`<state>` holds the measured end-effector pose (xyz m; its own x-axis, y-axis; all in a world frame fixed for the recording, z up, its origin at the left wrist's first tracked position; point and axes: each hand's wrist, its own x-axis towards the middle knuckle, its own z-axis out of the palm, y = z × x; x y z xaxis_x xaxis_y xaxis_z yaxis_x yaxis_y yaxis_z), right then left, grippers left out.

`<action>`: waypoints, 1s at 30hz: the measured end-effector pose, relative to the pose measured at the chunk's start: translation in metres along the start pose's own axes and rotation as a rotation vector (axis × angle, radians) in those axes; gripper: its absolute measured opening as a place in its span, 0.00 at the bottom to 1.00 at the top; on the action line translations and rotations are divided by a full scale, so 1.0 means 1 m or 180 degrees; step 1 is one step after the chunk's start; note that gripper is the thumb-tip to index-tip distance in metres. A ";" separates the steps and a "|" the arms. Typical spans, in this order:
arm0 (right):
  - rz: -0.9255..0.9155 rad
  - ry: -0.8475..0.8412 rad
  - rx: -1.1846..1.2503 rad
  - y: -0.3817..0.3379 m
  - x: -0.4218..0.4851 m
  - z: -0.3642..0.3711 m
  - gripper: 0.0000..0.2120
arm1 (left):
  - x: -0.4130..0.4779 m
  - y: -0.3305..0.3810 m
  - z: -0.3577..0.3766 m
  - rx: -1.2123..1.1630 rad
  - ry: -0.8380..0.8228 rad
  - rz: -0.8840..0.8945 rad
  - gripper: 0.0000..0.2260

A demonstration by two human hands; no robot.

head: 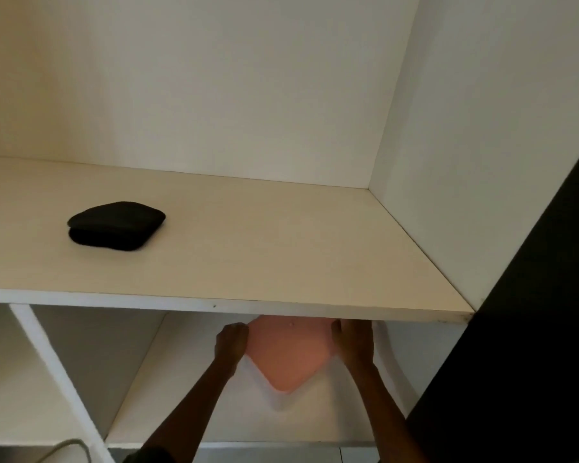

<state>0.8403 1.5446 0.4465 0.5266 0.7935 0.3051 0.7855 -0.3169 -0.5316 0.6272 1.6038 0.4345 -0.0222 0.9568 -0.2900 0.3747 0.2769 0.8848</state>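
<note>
A folded pink cloth (290,355) lies on a lower white shelf (188,379), one corner pointing toward me, its far part hidden under the upper shelf board. My left hand (230,340) holds the cloth's left edge with curled fingers. On the cloth's right edge, my right hand (353,342) grips the fabric, its fingertips hidden under the board.
The upper shelf (281,248) carries a folded black cloth (116,226) at its left. A white upright divider (57,372) splits the lower level. A dark panel (532,329) stands on the right. A pale cable (67,444) curves at bottom left.
</note>
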 end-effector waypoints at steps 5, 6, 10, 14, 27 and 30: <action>0.0523 -0.0940 0.0376 -0.008 0.003 -0.003 0.20 | -0.012 -0.016 -0.023 -0.0493 0.0034 -0.0059 0.13; 0.0530 -0.1192 0.0331 -0.009 0.002 -0.002 0.18 | -0.015 -0.019 -0.027 -0.0613 0.0062 -0.0071 0.14; 0.0446 -0.1463 0.0246 -0.014 -0.010 -0.006 0.18 | -0.033 -0.024 -0.032 -0.1062 0.0330 -0.0257 0.15; 0.0449 -0.1323 0.0263 -0.022 -0.015 -0.014 0.17 | -0.041 -0.019 -0.037 -0.1307 0.0444 -0.0228 0.15; 0.0719 -0.0790 0.0234 -0.076 -0.063 -0.076 0.13 | -0.083 -0.008 -0.092 -0.1476 -0.0024 -0.0120 0.14; 0.0773 -0.0666 0.0193 -0.087 -0.082 -0.089 0.16 | -0.096 -0.008 -0.109 -0.1418 -0.0181 -0.0041 0.13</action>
<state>0.7579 1.4603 0.5379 0.6130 0.7901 -0.0020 0.6210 -0.4834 -0.6170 0.5256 1.5196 0.4949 0.0313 0.9501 -0.3105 -0.0613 0.3119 0.9481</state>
